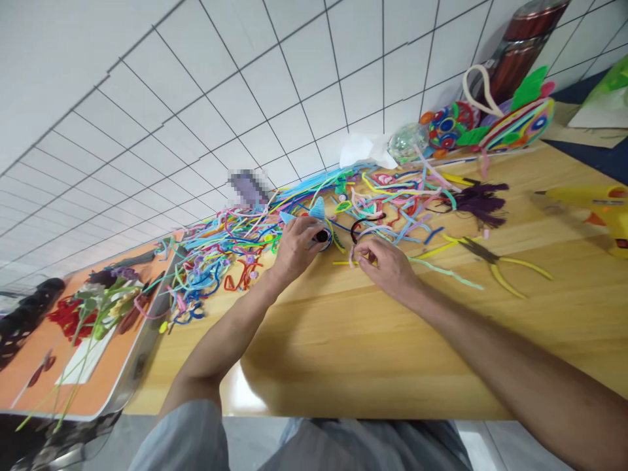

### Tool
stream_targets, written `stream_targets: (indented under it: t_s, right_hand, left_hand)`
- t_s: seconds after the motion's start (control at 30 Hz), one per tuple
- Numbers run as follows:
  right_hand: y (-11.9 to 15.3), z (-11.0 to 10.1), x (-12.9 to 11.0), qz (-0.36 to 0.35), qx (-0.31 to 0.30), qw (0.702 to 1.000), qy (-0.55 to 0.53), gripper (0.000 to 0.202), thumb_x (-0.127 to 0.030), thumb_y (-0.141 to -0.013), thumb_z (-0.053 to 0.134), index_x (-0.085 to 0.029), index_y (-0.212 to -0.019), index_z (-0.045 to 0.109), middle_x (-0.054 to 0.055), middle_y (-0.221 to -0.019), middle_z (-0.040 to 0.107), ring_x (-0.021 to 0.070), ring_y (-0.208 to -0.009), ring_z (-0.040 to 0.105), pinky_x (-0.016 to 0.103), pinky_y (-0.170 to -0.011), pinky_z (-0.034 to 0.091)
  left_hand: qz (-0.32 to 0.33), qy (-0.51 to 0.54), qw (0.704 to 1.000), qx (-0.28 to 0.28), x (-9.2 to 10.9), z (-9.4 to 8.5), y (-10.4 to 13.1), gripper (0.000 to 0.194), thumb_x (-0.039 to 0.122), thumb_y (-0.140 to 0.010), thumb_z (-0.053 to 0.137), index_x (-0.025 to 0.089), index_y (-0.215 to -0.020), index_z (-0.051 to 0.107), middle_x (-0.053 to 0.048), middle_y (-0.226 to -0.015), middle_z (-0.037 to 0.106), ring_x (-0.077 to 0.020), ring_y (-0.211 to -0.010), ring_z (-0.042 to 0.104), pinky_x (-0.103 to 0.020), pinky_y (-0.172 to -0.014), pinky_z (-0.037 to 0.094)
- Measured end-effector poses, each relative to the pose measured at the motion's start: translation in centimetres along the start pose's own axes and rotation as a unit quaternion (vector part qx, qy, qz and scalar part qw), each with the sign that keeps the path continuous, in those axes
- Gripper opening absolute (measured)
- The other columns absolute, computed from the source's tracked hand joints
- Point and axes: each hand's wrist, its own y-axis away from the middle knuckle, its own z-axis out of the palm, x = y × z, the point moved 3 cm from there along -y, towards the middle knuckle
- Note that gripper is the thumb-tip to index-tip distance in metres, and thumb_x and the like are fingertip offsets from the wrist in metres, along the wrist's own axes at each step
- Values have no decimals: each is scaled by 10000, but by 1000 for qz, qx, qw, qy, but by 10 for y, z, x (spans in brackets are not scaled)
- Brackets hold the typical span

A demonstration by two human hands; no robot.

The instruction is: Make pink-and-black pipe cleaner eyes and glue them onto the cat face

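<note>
My left hand (296, 247) is wrapped round a blue craft piece (317, 209) with two pointed, ear-like tips and a round black part (322, 236) near my fingertips. To its right, my right hand (380, 263) is closed in a pinch at a short pale pink strip (351, 256) standing just above the wooden table (314, 366). Behind my right hand curves a black fuzzy stem (354, 229). Many coloured pipe cleaners (216, 239) lie in a tangled heap around and behind both hands.
Yellow-handled pliers (495, 261) and a yellow glue gun (596, 199) lie at the right. Purple fringe (478, 204), a colourful fish-like craft (520, 127) and a dark red flask (524, 49) are at the back right. An orange table (29, 373) on the left holds craft flowers (73, 317) and scissors (43, 367).
</note>
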Motion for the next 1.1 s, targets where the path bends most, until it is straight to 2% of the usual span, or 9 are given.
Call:
stream_targets:
  t_s: [0.13, 0.3, 0.5, 0.67, 0.8, 0.93, 1.1]
  right_hand:
    - [0, -2, -3, -3, -5, 1000, 8, 85, -158, -924, 610, -221, -913, 665, 40, -886, 700, 190, -783, 640, 321, -723, 505]
    - [1, -1, -3, -3, -16, 1000, 12, 109, -146, -922, 600, -215, -956, 676, 46, -913, 712, 189, -796, 649, 313, -711, 503]
    - [2, 0, -7, 0, -24, 999, 24, 96, -168, -938, 607, -214, -973, 683, 44, -900, 713, 190, -783, 653, 318, -707, 498]
    - [1, -1, -8, 1, -28, 999, 44, 103, -162, -936, 600, -220, -966, 680, 35, -876, 709, 188, -776, 654, 315, -700, 498]
    - [2, -4, -13, -6, -13, 998, 61, 108, -169, -931, 616, -227, -1007, 667, 31, -894, 707, 189, -785, 661, 308, -681, 500]
    - [-3, -6, -28, -33, -3, 997, 77, 93, -170, -949, 624, -228, -1014, 655, 32, -922, 709, 182, -774, 658, 312, -688, 507]
    - [-23, -2, -46, -68, 14, 991, 116, 79, -185, -954, 648, -227, -1021, 655, 25, -881, 685, 191, -778, 657, 331, -736, 519]
  left_hand:
    - [19, -1, 1000, 16, 3, -2, 1, 308, 369, -989, 685, 214, -1254, 699, -143, -1297, 690, -284, -1183, 643, -478, -1039, 497]
    - [46, 12, 998, 35, 6, -4, 2, 493, 529, -955, 708, 189, -1307, 647, -159, -1286, 694, -300, -1186, 634, -463, -1020, 486]
    - [49, 25, 996, 73, 5, -2, 4, 295, 415, -1021, 642, 211, -1230, 689, -126, -1257, 714, -267, -1160, 642, -436, -1004, 482]
    - [56, 29, 995, 75, 2, 1, 5, 293, 425, -1016, 646, 205, -1199, 711, -133, -1257, 718, -275, -1145, 639, -441, -993, 481]
    - [60, 40, 995, 70, 1, 1, 7, 372, 429, -1015, 642, 195, -1303, 675, -144, -1293, 715, -288, -1192, 626, -451, -1018, 470]
    - [47, 51, 996, 57, -2, 3, 8, 357, 435, -1022, 625, 218, -1299, 686, -136, -1318, 709, -288, -1212, 621, -456, -1024, 454]
    - [47, 58, 996, 58, -4, 7, 7, 345, 454, -1001, 662, 221, -1252, 708, -132, -1324, 707, -295, -1229, 607, -454, -1019, 443]
